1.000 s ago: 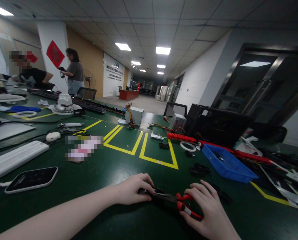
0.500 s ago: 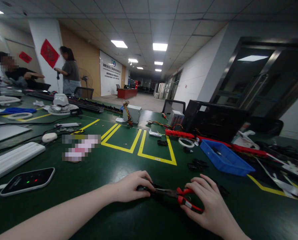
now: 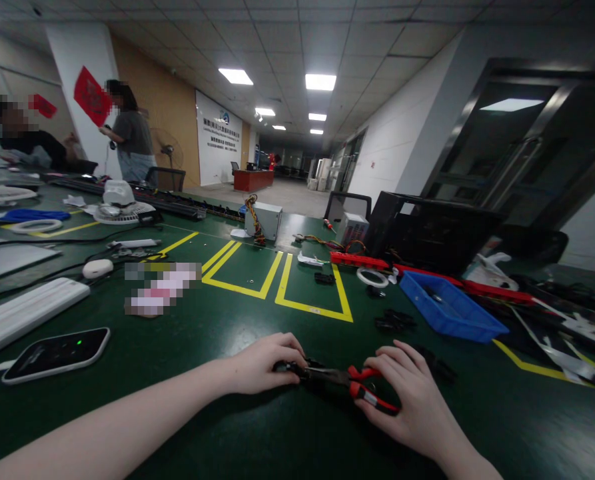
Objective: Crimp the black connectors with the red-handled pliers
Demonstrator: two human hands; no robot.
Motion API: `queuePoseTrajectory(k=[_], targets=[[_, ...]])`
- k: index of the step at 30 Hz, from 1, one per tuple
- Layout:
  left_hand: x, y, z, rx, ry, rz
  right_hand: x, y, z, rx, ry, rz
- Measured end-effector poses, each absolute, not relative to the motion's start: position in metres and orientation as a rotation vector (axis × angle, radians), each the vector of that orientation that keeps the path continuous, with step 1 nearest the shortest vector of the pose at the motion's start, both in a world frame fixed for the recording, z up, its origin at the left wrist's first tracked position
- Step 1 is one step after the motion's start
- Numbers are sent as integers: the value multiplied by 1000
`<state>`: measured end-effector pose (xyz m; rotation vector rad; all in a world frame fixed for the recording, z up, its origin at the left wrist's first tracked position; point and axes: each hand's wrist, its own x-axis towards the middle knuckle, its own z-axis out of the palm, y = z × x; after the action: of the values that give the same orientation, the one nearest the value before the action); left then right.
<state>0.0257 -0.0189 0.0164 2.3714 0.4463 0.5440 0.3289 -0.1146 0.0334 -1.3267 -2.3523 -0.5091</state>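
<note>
Holds the left hand [image 3: 272,363] low over the green tabletop [image 3: 192,347], pinching a small black part [image 3: 288,367] between thumb and fingertips, at front centre and mostly hidden by that grip. Looks light and stiff, probably hard plastic, likely a little slippery and perhaps brittle along any thin edge; best taken by its left end, clear of the metal tips. Just rightward, points red-handled pliers [image 3: 350,379] left at the part; cannot tell whether biting on it or merely touching. Looks rigid and heavier, presumably steel, with sleeves likely grippy enough; best held well back, away from the pivot. Curls the right hand [image 3: 410,398] around the splayed handles, with thumb below and fingers above. Farther right, shows loose dark pieces [image 3: 443,368] just behind that hand and, beyond, a blue tray [image 3: 454,325].
</note>
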Motion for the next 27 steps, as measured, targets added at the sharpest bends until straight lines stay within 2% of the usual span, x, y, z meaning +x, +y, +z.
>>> queuePoseTrajectory(k=[17, 27], targets=[[24, -19, 21, 2366, 471, 477, 343, -115, 39, -1336, -2342, -555], [23, -18, 22, 2377, 462, 465, 339, -111, 32, -1355, -2302, -446]])
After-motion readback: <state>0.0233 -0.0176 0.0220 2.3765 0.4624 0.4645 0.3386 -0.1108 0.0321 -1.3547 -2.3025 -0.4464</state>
